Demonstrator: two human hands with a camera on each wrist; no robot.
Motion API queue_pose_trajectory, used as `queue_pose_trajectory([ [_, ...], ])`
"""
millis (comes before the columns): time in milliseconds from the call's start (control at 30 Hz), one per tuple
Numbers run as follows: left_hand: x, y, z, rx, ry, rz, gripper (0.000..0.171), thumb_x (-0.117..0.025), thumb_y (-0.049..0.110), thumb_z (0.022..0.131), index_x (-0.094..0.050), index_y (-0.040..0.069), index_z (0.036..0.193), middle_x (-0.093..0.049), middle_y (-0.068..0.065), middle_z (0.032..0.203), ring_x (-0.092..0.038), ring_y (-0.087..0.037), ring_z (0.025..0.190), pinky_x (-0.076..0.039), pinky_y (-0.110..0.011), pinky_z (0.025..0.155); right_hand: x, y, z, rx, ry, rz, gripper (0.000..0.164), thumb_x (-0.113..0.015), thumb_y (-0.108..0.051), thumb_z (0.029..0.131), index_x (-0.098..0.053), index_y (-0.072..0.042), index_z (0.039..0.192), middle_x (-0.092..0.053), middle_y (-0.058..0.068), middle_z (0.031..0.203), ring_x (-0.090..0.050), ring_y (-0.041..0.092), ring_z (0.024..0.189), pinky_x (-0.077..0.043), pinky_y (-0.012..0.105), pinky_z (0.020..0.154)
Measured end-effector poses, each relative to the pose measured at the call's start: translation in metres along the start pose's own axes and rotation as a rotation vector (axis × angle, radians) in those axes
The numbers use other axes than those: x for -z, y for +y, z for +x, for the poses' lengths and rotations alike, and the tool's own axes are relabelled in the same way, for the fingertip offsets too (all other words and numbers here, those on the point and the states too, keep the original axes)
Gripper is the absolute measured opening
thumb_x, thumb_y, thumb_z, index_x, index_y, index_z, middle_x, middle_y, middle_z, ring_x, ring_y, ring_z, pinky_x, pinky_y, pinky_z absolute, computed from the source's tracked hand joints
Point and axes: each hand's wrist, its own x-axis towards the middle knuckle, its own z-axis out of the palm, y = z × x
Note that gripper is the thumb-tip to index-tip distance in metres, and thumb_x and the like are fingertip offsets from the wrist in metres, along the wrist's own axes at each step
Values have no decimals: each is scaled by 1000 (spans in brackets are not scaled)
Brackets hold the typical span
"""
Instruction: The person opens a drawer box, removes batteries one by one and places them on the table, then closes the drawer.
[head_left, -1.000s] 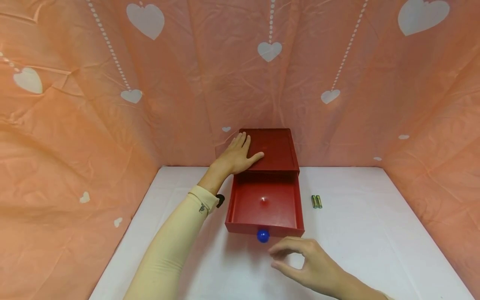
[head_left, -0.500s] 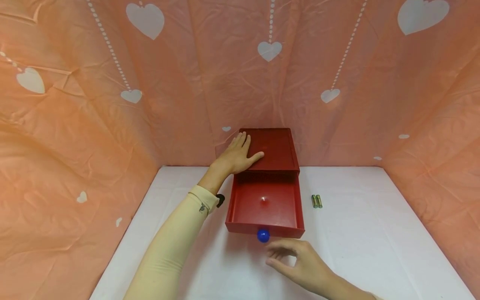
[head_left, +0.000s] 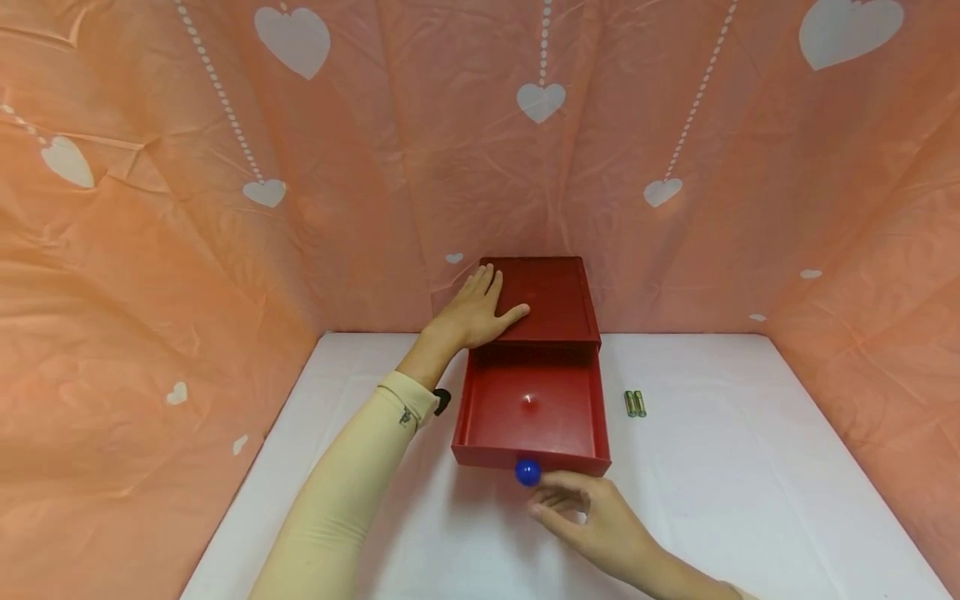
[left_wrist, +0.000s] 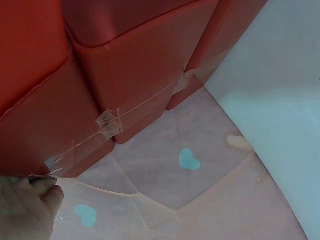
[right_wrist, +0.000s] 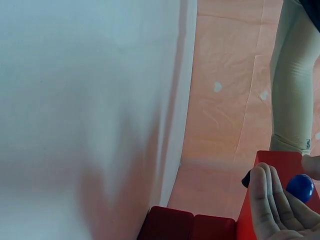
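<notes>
So we were basically in a little draped booth point(head_left: 112, 267): peachy-orange sheets point(head_left: 480, 183) printed with white hearts point(head_left: 541, 102) and dotted strings point(head_left: 544, 42) walled in three sides of a white-covered table point(head_left: 720, 483). We honestly couldn't tell if that was inside a home, lab or office.

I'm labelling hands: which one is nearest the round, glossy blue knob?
The bare right hand, close beside the knob; the left hand instead rests spread on top of the red plastic box.
</notes>
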Motion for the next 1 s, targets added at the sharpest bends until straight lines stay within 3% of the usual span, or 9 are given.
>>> queue_pose_trajectory([
  [267, 0, 1, 1, -2, 5, 10, 96, -32, 72, 109, -5, 7, 173, 3, -12, 181, 8, -24, 167, 1, -39, 135, -2, 0, -1, -35, 30, 22, 30, -77, -19, 102, -74, 2, 124, -79, 11, 108, -75, 10, 94, -65, 30, 85],
  [533, 0, 1, 1, -3, 4, 20, 95, -32, 72, 109, -5, 7, 173, 3, -13, 181, 8, -24, 167, 1, -39, 135, -1, 0, -1, -29, 49, 32, 26, -76, -17, 102, -76, -3, 124, -80, 3, 107, -75, 11, 94, -65, 31, 85],
  [833, 0, 1, 0, 0, 1, 10, 95, -32, 71, 109, -4, 7, 173, 4, -12, 181, 9, -24, 167, 0, -40, 135, 3, -1, 5, 7, 78, 37, 21, -75, -14, 103, -77, -2, 121, -81, 6, 102, -78, 17, 87, -66, 32, 80],
  [1000, 0, 1, 0, 2, 0, 3, 95, -34, 71, 109, -4, 7, 173, 3, -12, 181, 9, -24, 167, 1, -39, 135, 5, -1, 8, -14, 98, 42, 17, -75, -15, 103, -79, -3, 116, -81, 5, 99, -78, 16, 84, -66, 31, 78],
])
